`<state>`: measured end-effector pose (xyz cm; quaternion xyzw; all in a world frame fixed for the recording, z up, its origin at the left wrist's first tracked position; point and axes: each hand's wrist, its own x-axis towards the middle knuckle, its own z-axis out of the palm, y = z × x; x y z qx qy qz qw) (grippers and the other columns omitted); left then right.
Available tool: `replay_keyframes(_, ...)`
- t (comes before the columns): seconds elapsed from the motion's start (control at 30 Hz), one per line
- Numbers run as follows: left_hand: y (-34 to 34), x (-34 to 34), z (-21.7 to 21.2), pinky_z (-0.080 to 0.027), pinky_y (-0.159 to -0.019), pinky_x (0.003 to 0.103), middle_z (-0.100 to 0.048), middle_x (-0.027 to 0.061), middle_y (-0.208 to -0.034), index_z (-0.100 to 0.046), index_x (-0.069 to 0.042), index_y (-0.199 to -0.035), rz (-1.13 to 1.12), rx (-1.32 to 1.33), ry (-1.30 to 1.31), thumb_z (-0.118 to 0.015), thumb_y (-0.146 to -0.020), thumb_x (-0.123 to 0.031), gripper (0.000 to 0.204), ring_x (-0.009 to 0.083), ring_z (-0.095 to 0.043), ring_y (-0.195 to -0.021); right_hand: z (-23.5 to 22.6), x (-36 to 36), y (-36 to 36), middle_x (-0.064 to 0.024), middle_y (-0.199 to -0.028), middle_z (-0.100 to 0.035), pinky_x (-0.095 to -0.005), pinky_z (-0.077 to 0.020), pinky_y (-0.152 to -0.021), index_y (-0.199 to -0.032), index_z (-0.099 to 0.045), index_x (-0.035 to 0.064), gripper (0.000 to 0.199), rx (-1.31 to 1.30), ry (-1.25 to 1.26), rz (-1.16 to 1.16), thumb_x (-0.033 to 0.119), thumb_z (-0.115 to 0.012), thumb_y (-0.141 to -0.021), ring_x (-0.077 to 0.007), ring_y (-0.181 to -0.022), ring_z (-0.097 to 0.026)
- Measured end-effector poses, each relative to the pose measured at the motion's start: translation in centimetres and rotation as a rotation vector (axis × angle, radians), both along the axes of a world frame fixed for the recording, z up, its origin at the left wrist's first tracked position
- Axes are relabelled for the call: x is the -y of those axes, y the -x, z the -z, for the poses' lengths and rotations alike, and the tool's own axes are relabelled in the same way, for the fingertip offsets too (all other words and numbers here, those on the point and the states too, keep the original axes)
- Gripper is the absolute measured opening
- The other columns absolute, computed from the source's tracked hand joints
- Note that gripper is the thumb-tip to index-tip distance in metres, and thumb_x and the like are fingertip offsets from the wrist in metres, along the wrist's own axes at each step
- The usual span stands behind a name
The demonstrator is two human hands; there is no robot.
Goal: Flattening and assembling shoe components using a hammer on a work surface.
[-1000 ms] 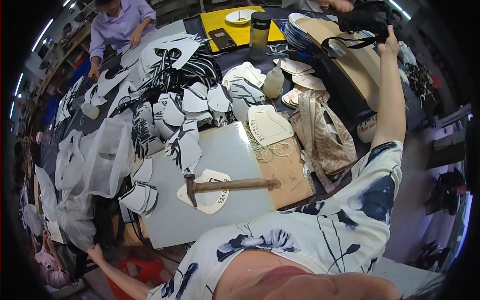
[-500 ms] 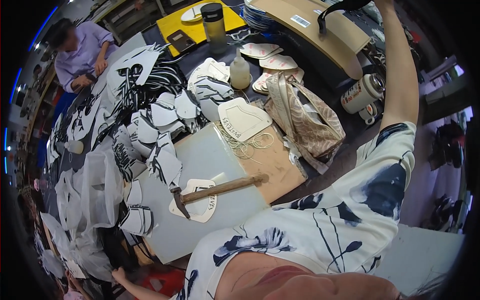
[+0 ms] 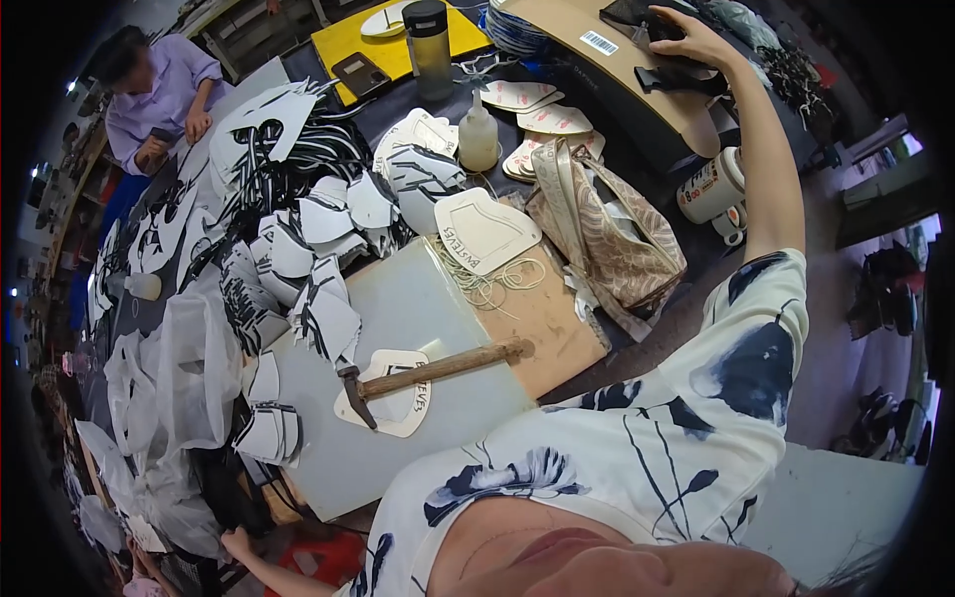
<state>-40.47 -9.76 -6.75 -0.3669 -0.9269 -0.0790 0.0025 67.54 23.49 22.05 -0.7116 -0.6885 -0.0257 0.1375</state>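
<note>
My right hand (image 3: 693, 42) is at the far right, over a cardboard box (image 3: 557, 22). Its thumb and fingers are apart, with nothing visible between them. Just below it, a black strap-like piece (image 3: 681, 80) lies on the box, and a dark mesh piece (image 3: 625, 14) is beside the fingertips. At the lower left, my left hand (image 3: 237, 544) rests by dark material and a translucent plastic bag (image 3: 179, 378); its fingers are too small to read. Between my arms, a wooden-handled hammer (image 3: 438, 370) lies across a cream template (image 3: 406, 416) on a grey board (image 3: 468, 423).
Stacks of white, black-edged pieces (image 3: 323, 214) cover the table's left. A patterned pouch (image 3: 607, 234), a squeeze bottle (image 3: 477, 139), a dark tumbler (image 3: 428, 55) and a light mug (image 3: 711, 187) stand around. Another person (image 3: 164, 90) works at the far left.
My right hand has come down from the top edge, and its fingers have opened. The black strap that hung below it now lies on the box. My left hand stays in place.
</note>
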Motion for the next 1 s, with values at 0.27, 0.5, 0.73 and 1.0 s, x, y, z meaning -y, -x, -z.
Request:
replay_keyframes(0.27, 0.3, -0.2, 1.9, -0.043, -0.063, 0.045, -0.051, 0.0222, -0.061, -0.051, 0.011, -0.069, -0.012, 0.144, -0.020, -0.057, -0.069, -0.012, 0.023, 0.0229, -0.043, -0.060, -3.4, 3.0, 5.2, -0.0163, -0.117, -0.063, -0.0383, -0.0466, -0.098, -0.129, -0.055, 0.0001, 0.054, -0.288, -0.329, -0.130, 0.020, -0.073, -0.082, -0.0301, -0.112, -0.059)
replay_keyframes(0.5, -0.7, 0.1, 1.8, -0.043, -0.068, 0.049, -0.054, 0.0303, -0.067, -0.050, 0.008, -0.066, 0.066, -0.008, -0.096, -0.061, -0.071, -0.018, 0.029, 0.0435, -0.048, -0.063, -11.0, 6.9, 21.8, -0.0140, -0.153, -0.034, -0.0463, -0.0315, -0.114, -0.149, -0.033, 0.0134, 0.082, 0.263, -0.686, -0.264, 0.023, -0.077, -0.081, -0.0328, -0.139, -0.035)
replay_keyframes(0.73, -1.2, 3.4, 2.9, -0.043, -0.066, 0.049, -0.051, 0.0286, -0.067, -0.050, 0.007, -0.070, 0.079, -0.068, -0.134, -0.066, -0.080, -0.019, 0.032, 0.0457, -0.048, -0.065, -6.8, 14.1, 22.9, -0.0158, -0.130, -0.057, -0.0484, -0.0427, -0.101, -0.135, -0.056, 0.0237, 0.059, -0.697, 0.749, -1.677, 0.049, -0.072, -0.084, -0.0291, -0.124, -0.051)
replay_keyframes(1.0, -0.7, 2.4, 5.0, -0.051, -0.080, 0.045, -0.070, 0.0228, -0.088, -0.071, 0.003, -0.087, -0.012, 0.001, -0.171, -0.072, -0.074, -0.032, 0.037, 0.0392, -0.066, -0.085, -7.0, 22.8, 29.7, -0.0086, -0.124, -0.064, -0.0431, -0.0422, -0.102, -0.125, -0.063, 0.0122, 0.041, -0.322, 0.695, -1.702, 0.039, -0.062, -0.094, -0.0209, -0.119, -0.059)
